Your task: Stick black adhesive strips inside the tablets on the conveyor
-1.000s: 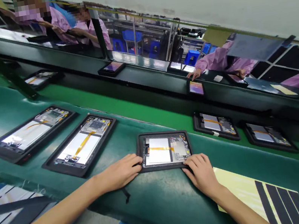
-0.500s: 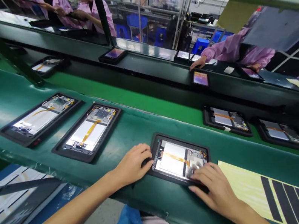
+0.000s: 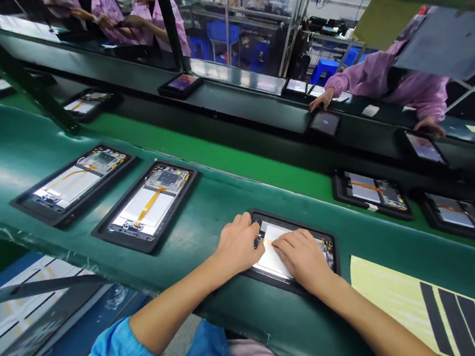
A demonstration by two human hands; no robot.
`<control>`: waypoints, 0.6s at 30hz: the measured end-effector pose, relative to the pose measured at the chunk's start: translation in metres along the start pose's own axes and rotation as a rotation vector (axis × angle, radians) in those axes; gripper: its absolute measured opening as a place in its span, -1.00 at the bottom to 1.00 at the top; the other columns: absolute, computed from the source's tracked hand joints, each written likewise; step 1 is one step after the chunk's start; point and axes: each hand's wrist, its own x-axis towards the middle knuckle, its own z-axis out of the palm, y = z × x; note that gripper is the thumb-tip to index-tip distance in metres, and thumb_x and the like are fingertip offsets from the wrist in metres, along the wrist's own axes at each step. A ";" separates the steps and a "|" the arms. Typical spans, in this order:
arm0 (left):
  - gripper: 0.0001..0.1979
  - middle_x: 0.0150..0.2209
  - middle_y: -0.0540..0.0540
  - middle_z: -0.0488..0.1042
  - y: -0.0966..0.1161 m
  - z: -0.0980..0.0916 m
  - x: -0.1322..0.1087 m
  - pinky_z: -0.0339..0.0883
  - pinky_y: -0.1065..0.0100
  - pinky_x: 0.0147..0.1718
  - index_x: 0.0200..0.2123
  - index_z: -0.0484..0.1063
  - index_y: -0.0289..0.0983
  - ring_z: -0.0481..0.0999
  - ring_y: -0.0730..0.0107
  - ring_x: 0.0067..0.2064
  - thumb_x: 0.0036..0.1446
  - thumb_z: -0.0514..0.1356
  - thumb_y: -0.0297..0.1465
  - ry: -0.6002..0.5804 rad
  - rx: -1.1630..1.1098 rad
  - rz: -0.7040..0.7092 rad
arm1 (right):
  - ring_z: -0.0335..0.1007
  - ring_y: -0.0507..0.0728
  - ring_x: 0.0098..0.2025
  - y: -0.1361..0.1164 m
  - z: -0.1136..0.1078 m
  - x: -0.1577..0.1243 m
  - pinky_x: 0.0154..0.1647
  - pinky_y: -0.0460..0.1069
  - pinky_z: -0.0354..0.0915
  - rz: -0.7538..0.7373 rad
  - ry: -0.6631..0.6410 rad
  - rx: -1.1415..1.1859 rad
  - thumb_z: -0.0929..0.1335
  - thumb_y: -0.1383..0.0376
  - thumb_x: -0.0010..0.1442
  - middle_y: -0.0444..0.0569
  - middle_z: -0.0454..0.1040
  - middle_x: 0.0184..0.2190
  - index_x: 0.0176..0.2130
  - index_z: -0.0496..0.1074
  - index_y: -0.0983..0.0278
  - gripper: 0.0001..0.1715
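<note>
An opened tablet [image 3: 268,265] lies in a black frame on the green bench, its white battery and part of its circuit board [image 3: 327,248] in sight. My left hand [image 3: 238,244] has its fingers curled over the tablet's left end, gripping it there. Bent over the battery, my right hand [image 3: 303,258] has its fingertips together at the end of an orange ribbon cable [image 3: 271,244]. Most of that cable is hidden beneath the right hand.
Two more opened tablets [image 3: 146,208] [image 3: 77,183] lie to the left. A yellow sheet with black strips [image 3: 388,292] is at the right. Beyond, a green belt carries further tablets [image 3: 371,192]. Co-workers in pink sleeves [image 3: 366,74] work across the line.
My left hand has moved further over the tablet's left end. My right hand has shifted left from the circuit board to the ribbon cable. Across the line, a co-worker's tablet screen has turned dark.
</note>
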 end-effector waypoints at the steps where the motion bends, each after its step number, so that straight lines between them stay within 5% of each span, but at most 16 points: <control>1: -0.89 -0.17 -0.17 0.41 0.000 0.001 0.001 0.39 0.18 -0.23 -0.34 0.45 -0.23 0.46 0.08 -0.08 0.19 0.20 -0.31 -0.002 0.004 0.000 | 0.41 0.13 -0.26 0.000 -0.001 0.000 -0.07 0.07 0.17 -0.001 0.002 0.001 0.31 0.36 0.45 -0.06 0.58 -0.30 -0.18 0.51 0.24 -0.82; 11: -0.80 -0.07 -0.12 0.48 -0.019 -0.011 -0.015 0.42 0.25 -0.04 -0.16 0.53 -0.23 0.51 0.25 -0.03 0.24 0.12 -0.51 -0.007 -0.050 0.141 | 0.41 0.19 -0.14 -0.004 -0.006 0.001 -0.04 0.11 0.19 -0.065 -0.046 -0.062 0.35 0.25 0.42 0.04 0.58 -0.12 0.04 0.51 0.28 -0.74; 18: -0.59 0.29 -0.24 0.36 -0.023 -0.001 -0.045 0.31 0.01 0.08 0.23 0.42 -0.14 0.33 -0.09 0.27 0.35 0.16 -0.32 0.124 0.188 0.373 | 0.39 0.19 -0.11 -0.006 -0.005 -0.004 -0.01 0.12 0.21 -0.067 -0.092 -0.078 0.32 0.22 0.45 0.07 0.59 -0.07 0.08 0.50 0.29 -0.69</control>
